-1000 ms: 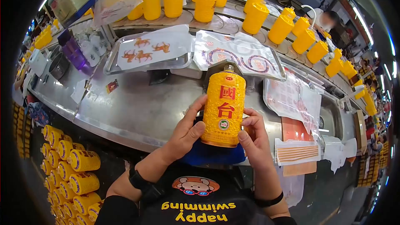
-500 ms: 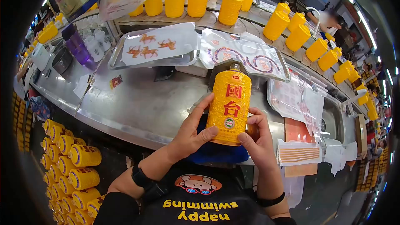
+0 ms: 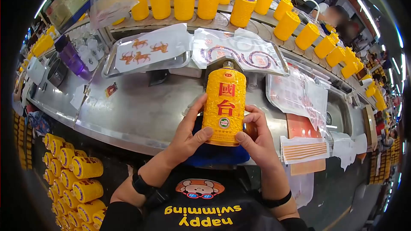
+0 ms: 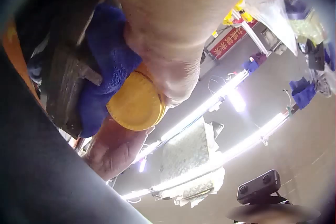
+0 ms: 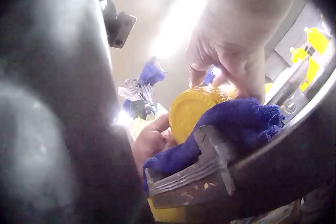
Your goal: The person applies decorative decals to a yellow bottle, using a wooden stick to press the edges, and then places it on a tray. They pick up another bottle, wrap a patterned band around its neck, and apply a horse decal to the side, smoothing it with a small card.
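In the head view a yellow embossed bottle (image 3: 224, 107) lies tilted, neck away from me, with large red characters and a small round green-and-white emblem on its front. My left hand (image 3: 188, 132) holds its left side, thumb at the lower front. On the other side, my right hand (image 3: 259, 137) grips the lower right edge with thumb and bent fingers. Beneath the bottle is a blue cloth (image 3: 218, 156), draped over a worn support (image 5: 194, 182) in the right wrist view. The bottle's round base (image 4: 135, 103) faces the left wrist camera between both hands.
A metal counter (image 3: 141, 115) carries a tray (image 3: 182, 62) of goat-decal sheets, a sheet of curved purple decals (image 3: 239, 55) and striped orange decal strips (image 3: 305, 149). Yellow bottles (image 3: 184, 2) line a conveyor behind. Many more bottles (image 3: 85, 167) are stacked at lower left; a sink (image 3: 340, 115) is right.
The bottle stays in both hands with its characters facing up. The head view shifts a little, and bottles on the conveyor stand in different places.
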The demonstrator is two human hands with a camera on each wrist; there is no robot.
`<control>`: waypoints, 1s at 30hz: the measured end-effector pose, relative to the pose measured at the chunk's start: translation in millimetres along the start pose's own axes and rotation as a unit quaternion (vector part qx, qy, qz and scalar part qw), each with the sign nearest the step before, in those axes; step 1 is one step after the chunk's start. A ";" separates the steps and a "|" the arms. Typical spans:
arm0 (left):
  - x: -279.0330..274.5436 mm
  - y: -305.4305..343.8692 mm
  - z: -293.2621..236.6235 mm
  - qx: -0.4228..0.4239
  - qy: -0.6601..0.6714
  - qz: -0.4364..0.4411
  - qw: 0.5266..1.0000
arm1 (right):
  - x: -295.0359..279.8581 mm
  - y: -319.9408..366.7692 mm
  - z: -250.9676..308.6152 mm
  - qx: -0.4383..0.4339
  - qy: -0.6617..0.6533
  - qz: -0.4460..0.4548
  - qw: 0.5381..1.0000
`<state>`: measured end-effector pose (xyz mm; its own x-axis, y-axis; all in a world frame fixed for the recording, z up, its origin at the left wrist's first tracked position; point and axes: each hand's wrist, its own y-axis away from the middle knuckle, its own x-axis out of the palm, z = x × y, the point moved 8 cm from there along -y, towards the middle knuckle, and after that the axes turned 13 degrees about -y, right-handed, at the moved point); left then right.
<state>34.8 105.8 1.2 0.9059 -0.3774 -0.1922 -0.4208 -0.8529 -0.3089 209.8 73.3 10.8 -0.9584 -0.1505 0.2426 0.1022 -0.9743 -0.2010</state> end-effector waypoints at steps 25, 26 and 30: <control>-0.5 3.4 6.6 0.011 0.037 0.008 0.999 | 3.6 0.0 5.0 0.015 -0.007 0.000 1.000; -0.7 3.3 5.8 0.010 0.046 0.008 0.999 | 4.2 -0.3 5.5 0.011 -0.003 0.002 1.000; 0.2 4.2 4.7 0.014 0.018 0.002 1.000 | 6.5 -1.3 6.1 0.000 -0.007 0.004 1.000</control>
<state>33.0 103.8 -4.5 0.9049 -0.3942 -0.1605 -0.4256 -0.8412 -0.3335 205.1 72.5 18.4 -0.9538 -0.1613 0.2534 0.1105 -0.9729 -0.2033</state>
